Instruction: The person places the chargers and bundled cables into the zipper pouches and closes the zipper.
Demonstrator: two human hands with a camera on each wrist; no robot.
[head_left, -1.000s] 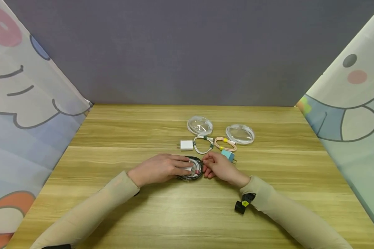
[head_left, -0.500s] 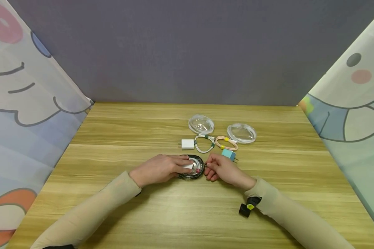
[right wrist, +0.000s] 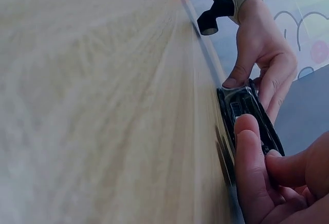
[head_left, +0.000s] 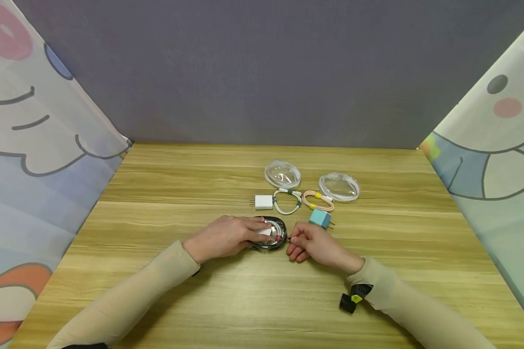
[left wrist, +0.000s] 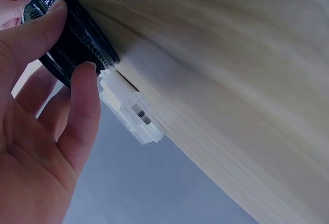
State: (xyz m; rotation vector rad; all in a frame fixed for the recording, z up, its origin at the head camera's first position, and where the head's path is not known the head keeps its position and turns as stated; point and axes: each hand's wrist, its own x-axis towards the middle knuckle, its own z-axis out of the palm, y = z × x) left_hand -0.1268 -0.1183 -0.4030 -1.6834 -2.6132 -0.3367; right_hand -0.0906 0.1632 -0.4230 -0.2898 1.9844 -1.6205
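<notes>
A small oval zip case point(head_left: 282, 227) with a black rim and a clear top lies on the table, a white coiled cable, a white block and a bit of red showing inside. My left hand point(head_left: 227, 236) grips it from the left, fingers over the top and the thumb at the near side. Zipper teeth run along the black side of the case point(left wrist: 85, 39) in the left wrist view. At the right end, my right hand point(head_left: 314, 245) pinches a small dark zipper pull point(head_left: 289, 238) between thumb and forefinger.
Behind the case lie a white charger plug point(head_left: 263, 202), a white cable point(head_left: 287, 212) with green ties and a peach cable point(head_left: 318, 201) with yellow ties. A blue plug point(head_left: 319, 217) sits beyond my right hand. Farther back are two clear, white-rimmed round pouches point(head_left: 283, 174).
My right hand has shifted right and toward the near side along the case's right end, still pinching. The left hand keeps its hold, and the case stays nearly in place.
</notes>
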